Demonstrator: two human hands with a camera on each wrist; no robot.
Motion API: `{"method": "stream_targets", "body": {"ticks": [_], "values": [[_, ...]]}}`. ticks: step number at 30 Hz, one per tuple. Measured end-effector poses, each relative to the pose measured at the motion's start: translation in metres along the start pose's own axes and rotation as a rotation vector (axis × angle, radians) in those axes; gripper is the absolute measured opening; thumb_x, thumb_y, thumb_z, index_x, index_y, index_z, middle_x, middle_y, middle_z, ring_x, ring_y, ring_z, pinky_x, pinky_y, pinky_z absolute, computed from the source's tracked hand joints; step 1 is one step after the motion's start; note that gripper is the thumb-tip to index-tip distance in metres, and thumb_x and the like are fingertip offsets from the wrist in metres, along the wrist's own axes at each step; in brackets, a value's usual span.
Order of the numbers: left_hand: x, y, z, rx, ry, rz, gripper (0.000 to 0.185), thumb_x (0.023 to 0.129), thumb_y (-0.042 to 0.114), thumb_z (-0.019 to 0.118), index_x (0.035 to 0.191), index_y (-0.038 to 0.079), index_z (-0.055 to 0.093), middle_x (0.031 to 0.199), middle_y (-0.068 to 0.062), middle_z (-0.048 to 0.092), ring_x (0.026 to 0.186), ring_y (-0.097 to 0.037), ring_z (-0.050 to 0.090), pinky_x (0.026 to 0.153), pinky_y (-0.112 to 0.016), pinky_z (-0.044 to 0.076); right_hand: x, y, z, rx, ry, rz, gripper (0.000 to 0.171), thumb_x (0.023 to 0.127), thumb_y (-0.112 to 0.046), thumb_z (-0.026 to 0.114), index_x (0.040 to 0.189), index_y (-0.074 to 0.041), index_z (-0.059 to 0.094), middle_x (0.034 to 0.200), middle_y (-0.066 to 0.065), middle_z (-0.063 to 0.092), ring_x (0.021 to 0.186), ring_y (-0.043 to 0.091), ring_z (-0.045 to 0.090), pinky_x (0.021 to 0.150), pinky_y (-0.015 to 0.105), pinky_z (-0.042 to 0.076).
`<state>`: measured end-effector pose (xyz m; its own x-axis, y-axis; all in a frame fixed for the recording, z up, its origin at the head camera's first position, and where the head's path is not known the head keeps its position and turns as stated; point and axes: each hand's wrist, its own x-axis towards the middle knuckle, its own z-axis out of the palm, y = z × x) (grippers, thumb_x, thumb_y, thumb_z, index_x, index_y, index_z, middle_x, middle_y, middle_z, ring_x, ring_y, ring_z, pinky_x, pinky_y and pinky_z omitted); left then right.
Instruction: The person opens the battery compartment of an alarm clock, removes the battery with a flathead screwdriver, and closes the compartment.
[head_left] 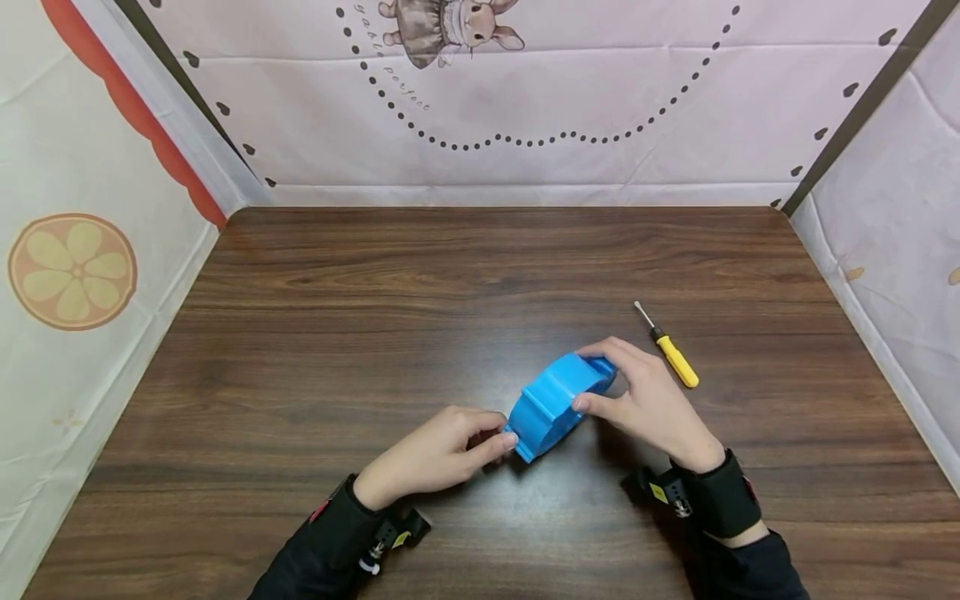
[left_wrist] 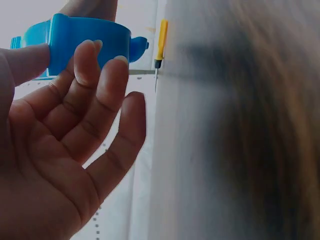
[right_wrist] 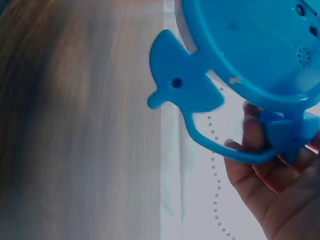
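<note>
Dark wood table; yellow screwdriver lies on it, right of center; blue part rests mid-front.

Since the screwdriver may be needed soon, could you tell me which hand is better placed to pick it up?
Probably the right hand: the yellow screwdriver lies just beyond it, while the left hand touches the blue part's opposite end.

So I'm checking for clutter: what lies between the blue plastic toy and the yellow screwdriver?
In the head view, only the right hand, gripping the blue plastic toy, and bare wooden table separate it from the yellow screwdriver.
</note>
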<state>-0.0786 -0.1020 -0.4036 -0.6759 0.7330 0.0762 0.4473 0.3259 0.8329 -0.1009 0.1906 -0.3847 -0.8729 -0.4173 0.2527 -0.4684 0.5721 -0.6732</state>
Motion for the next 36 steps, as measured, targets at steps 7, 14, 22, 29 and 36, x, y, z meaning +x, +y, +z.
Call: {"method": "stream_targets", "body": {"ticks": [7,14,22,29,36], "values": [[0.001,0.0,0.001,-0.061,-0.029,-0.087,0.037,0.109,0.03,0.048,0.082,0.008,0.06,0.07,0.001,0.06,0.056,-0.003,0.048,0.053,-0.021,0.04,0.003,0.001,0.007,-0.036,0.061,0.063,0.034,0.089,-0.029,0.079,0.112,-0.005,0.069,0.106,0.006,0.07,0.087,0.019,0.062,0.077,0.042,0.056],[0.001,-0.001,0.001,-0.063,-0.071,-0.173,0.038,0.11,0.035,0.043,0.092,0.011,0.066,0.071,0.004,0.058,0.057,-0.005,0.047,0.054,-0.022,0.038,0.006,0.001,0.015,-0.074,0.067,0.148,0.029,0.092,-0.036,0.075,0.095,-0.008,0.069,0.078,-0.001,0.062,0.07,0.015,0.057,0.064,0.032,0.052],[0.001,-0.001,0.002,-0.068,-0.138,-0.279,0.04,0.11,0.035,0.042,0.099,0.01,0.071,0.068,0.004,0.057,0.056,-0.006,0.05,0.053,-0.023,0.04,0.008,0.002,0.022,-0.111,-0.014,0.266,0.045,0.094,-0.051,0.068,0.073,-0.012,0.056,0.059,-0.005,0.027,0.05,0.014,0.041,0.049,0.027,0.032],[0.0,0.003,0.005,0.093,-0.132,-0.313,0.039,0.111,0.033,0.041,0.102,0.012,0.073,0.071,0.009,0.057,0.06,-0.004,0.047,0.06,-0.024,0.042,0.011,0.007,0.028,-0.133,-0.067,0.328,0.056,0.092,-0.06,0.064,0.065,-0.014,0.049,0.058,-0.005,0.026,0.048,0.016,0.039,0.049,0.027,0.029],[-0.001,0.007,0.008,0.278,-0.087,-0.335,0.037,0.11,0.031,0.042,0.086,0.019,0.068,0.066,0.011,0.054,0.057,-0.005,0.047,0.056,-0.027,0.041,0.013,0.009,0.035,-0.118,-0.12,0.4,0.061,0.09,-0.069,0.059,0.065,-0.013,0.051,0.058,-0.005,0.027,0.047,0.017,0.039,0.049,0.027,0.029]]}}
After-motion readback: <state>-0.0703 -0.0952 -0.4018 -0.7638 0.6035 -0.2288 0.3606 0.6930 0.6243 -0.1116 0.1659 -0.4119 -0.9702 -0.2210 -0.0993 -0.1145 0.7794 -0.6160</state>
